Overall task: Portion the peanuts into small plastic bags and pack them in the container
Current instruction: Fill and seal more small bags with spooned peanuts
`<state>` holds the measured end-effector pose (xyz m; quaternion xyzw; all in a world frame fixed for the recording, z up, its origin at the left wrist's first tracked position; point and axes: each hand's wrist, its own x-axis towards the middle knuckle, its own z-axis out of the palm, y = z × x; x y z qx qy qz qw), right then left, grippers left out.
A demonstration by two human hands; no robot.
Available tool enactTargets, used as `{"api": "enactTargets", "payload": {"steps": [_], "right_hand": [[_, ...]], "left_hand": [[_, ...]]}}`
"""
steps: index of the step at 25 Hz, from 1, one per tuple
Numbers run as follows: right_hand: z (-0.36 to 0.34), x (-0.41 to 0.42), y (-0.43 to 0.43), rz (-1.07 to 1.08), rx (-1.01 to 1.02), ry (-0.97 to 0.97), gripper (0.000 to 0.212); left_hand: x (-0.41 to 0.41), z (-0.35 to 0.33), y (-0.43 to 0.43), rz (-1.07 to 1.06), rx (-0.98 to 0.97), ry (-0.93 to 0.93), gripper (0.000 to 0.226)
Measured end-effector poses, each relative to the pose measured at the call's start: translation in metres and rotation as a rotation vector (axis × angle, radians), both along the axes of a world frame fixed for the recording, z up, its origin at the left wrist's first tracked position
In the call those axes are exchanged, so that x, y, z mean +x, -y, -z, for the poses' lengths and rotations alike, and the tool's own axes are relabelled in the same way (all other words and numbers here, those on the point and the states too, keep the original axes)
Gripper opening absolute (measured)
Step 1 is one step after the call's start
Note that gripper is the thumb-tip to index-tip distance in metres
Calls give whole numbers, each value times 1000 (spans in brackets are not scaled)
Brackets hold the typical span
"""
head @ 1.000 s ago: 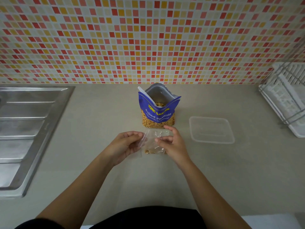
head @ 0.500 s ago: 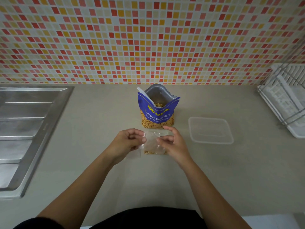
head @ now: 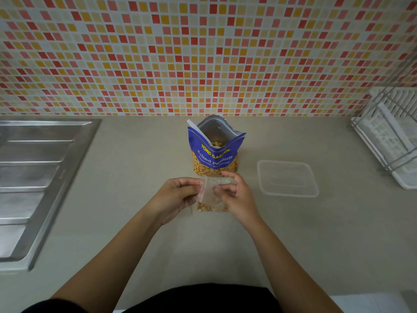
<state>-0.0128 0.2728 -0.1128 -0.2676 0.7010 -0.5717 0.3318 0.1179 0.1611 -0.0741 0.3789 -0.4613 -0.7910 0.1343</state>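
a: what's different from a second ago?

b: very little. both hands have stayed at 6 o'clock of the peanut pouch (head: 214,154), with the small plastic bag (head: 211,193) between them. the left hand (head: 178,195) has closed in a touch. its thumb and fingertips now pinch the bag's left top edge, which stands up a bit more than it did.

a: and the right?

b: the right hand (head: 238,196) holds the other side with its fingers curled. some of them show through the clear film, and the forefinger arches over the top. the peanuts (head: 211,208) lie in a thin layer in the bottom of the bag, at 6 o'clock of the fingertips. whether the bag rests on the counter (head: 203,245) or hangs just over it, i can't tell.

a: so which step is this?

b: i'd judge the portion is in and the mouth is being worked shut. whether it is sealed yet i can't tell, because the film is too clear and a little blurred.

a: and the container?

b: the container (head: 287,178) lies at 3 o'clock of the hands, apart from them, where it was. no bag shows in it, so packing hasn't begun. the pouch stands open with plenty of nuts, so more portions likely follow.

a: anything else about?

b: a sink drainboard (head: 33,177) at 9 o'clock and a dish rack (head: 392,136) at 2 o'clock.
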Motion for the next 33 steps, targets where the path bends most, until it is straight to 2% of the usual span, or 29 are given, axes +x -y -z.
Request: {"api": "enactTargets", "payload": {"steps": [5, 6, 9, 11, 13, 15, 17, 20, 22, 23, 25, 27, 29, 33], "right_hand": [[-5, -1, -1, 0, -21, 24, 45], [-6, -2, -2, 3, -19, 28, 47], [-8, -4, -5, -18, -21, 68, 52], [-6, -5, -7, -59, -57, 155, 55], [-4, -8, -8, -72, -116, 256, 58], [-4, -12, -9, -70, -128, 276, 58], [-4, -15, -9, -34, -65, 180, 56], [-3, -19, -7, 147, -37, 35, 45], [-7, -21, -9, 208, -88, -189, 35], [-9, -21, -9, 156, -97, -349, 35], [-17, -19, -4, -78, -66, -632, 47], [-20, -15, 5, -279, 34, -834, 69], [-18, -13, 13, -321, 112, -933, 83], [-16, -10, 18, -260, 121, -1066, 80]], "left_hand": [[-2, -2, 3, 81, -342, 174, 10], [0, -2, 6, 104, -445, 210, 7], [3, -1, 16, 184, -946, 424, 9], [5, 1, 19, 209, -1079, 498, 10], [5, 4, 18, 213, -1049, 510, 9], [6, 2, 18, 216, -889, 452, 10], [6, -2, 18, 205, -724, 378, 11], [5, -8, 22, 125, -649, 350, 10], [5, -12, 26, 70, -615, 337, 10], [5, -13, 27, 63, -598, 325, 9], [1, -16, 29, 82, -583, 318, 7], [-4, -20, 26, 118, -589, 323, 7], [-8, -23, 22, 141, -623, 341, 4], [-12, -27, 17, 135, -805, 447, 3]]}}
